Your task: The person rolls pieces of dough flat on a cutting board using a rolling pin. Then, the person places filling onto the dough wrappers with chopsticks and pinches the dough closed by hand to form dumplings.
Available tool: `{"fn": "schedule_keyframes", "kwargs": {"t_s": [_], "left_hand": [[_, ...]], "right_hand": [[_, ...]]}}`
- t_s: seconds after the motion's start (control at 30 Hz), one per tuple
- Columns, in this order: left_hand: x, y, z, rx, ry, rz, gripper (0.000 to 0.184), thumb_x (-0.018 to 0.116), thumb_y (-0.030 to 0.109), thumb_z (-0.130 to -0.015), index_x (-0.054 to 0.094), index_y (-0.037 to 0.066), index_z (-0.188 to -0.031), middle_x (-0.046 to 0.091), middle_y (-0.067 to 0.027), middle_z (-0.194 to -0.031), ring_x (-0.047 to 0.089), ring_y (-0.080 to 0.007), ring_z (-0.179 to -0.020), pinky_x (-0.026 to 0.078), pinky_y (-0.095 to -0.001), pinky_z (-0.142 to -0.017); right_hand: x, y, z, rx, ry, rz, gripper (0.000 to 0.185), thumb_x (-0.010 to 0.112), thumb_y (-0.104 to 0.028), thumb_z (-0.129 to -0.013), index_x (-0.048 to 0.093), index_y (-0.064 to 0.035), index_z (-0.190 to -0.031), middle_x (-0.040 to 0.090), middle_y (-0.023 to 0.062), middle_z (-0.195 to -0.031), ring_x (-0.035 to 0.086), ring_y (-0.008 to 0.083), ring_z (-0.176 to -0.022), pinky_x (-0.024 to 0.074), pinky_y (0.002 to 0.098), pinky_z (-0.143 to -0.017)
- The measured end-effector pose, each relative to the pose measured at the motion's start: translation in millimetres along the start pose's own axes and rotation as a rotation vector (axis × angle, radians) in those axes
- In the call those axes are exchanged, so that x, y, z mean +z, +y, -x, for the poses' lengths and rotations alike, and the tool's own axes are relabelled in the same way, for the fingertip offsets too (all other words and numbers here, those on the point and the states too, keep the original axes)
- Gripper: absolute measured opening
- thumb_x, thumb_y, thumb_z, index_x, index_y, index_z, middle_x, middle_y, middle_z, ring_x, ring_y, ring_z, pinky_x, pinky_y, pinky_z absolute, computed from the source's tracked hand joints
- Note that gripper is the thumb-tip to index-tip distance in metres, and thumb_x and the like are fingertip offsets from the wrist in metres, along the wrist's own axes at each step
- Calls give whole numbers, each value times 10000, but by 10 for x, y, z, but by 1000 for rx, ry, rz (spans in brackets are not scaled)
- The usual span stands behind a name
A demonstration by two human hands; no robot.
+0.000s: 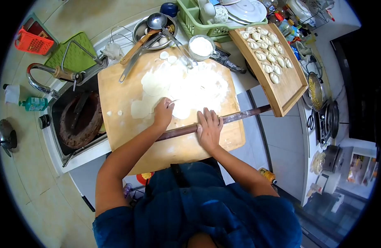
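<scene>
In the head view, the right hand (210,128) lies open across a rolling pin (245,114) while the left hand (162,111) curls at floured dough (169,84), its grip unclear. The dough spreads toward 12 o'clock on a wooden board (116,89); 1 tray (290,93) of dumplings (268,51) sits at 2 o'clock.

Dough (155,84) lies on the board (116,93) — sink (58,102) left, tray (287,97) with dumplings (267,51) at the back right, dish rack (217,31) behind — and a rolling pin (244,115) across its front.
</scene>
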State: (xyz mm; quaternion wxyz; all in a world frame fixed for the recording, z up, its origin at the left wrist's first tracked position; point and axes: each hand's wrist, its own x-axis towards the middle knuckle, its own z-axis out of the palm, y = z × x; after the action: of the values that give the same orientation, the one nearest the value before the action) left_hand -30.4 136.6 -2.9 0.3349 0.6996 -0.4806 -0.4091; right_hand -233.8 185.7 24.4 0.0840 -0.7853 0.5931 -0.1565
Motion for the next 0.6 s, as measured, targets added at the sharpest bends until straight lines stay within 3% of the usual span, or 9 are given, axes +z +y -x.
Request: {"fn": "schedule_keyframes", "kwargs": {"t_s": [0.07, 0.1, 0.2, 0.23, 0.33, 0.37, 0.47, 0.5, 0.6], "left_hand": [[40, -102, 139, -270, -60, 301, 135, 610, 64, -877, 583, 7, -996, 655, -170, -870, 638, -240, -799, 495, -358, -707], [-66, 128, 207, -319, -207, 257, 165, 611, 64, -863, 558, 2, -1008, 649, -184, -919, 634, -286, -856, 498, -384, -731], [-29, 298, 182, 158, -117, -296, 211, 620, 62, -840, 564, 3, -1035, 649, -200, -939, 636, -337, -890, 503, -419, -758], [62, 233, 119, 347, 27, -346, 215, 628, 76, -830, 605, 11, -1034, 662, -203, -916, 645, -370, -871, 503, -449, -773], [76, 173, -104, 386, -20, -366, 163, 625, 90, -837, 658, 21, -981, 681, -187, -885, 654, -373, -834, 507, -453, -768], [40, 155, -153, 370, -29, -372, 120, 625, 105, -849, 683, 20, -910, 697, -166, -872, 671, -338, -818, 516, -420, -749], [-65, 30, -155, 144, 9, -163, 120, 625, 114, -861, 681, 18, -904, 699, -142, -842, 685, -287, -808, 522, -370, -748], [-146, 169, -86, -54, -61, -182, 134, 626, 103, -862, 674, 10, -946, 700, -146, -872, 689, -240, -836, 523, -330, -766], [-62, -111, 32, 75, -107, -15, 171, 622, 81, -857, 659, -1, -1002, 698, -157, -916, 683, -238, -862, 523, -333, -795]], "right_hand": [[7, 3, 35, 11, -14, 41, 469, 544, -249, -914, 524, -115, -1364, 440, 157, -1457, 374, 379, -1344, 225, 565, -1100], [98, 7, -154, 7, 50, 46, 463, 531, -246, -920, 524, -114, -1364, 445, 168, -1450, 381, 386, -1335, 233, 578, -1091], [140, -108, -874, 102, 98, -5, 499, 533, -221, -912, 487, -114, -1397, 420, 186, -1463, 358, 393, -1365, 278, 559, -1091], [196, -118, -1028, 103, 123, -8, 520, 543, -215, -899, 476, -111, -1405, 411, 185, -1471, 349, 393, -1373, 267, 562, -1103], [266, -68, -960, 28, 113, -8, 557, 560, -204, -877, 458, -98, -1414, 389, 182, -1489, 330, 396, -1387, 245, 569, -1124], [261, -50, -824, -15, 90, -5, 564, 564, -201, -872, 454, -93, -1415, 383, 181, -1494, 326, 398, -1390, 239, 570, -1129], [41, -48, -150, 6, -79, -50, 553, 555, -179, -874, 454, -81, -1409, 400, 193, -1485, 337, 417, -1379, 251, 583, -1102], [61, -41, -174, -1, -46, -42, 551, 550, -180, -877, 453, -82, -1411, 404, 194, -1482, 340, 414, -1378, 252, 583, -1099], [189, -68, -442, 11, 26, -4, 529, 521, -201, -905, 449, -84, -1416, 403, 197, -1482, 348, 398, -1374, 252, 577, -1100]]}}
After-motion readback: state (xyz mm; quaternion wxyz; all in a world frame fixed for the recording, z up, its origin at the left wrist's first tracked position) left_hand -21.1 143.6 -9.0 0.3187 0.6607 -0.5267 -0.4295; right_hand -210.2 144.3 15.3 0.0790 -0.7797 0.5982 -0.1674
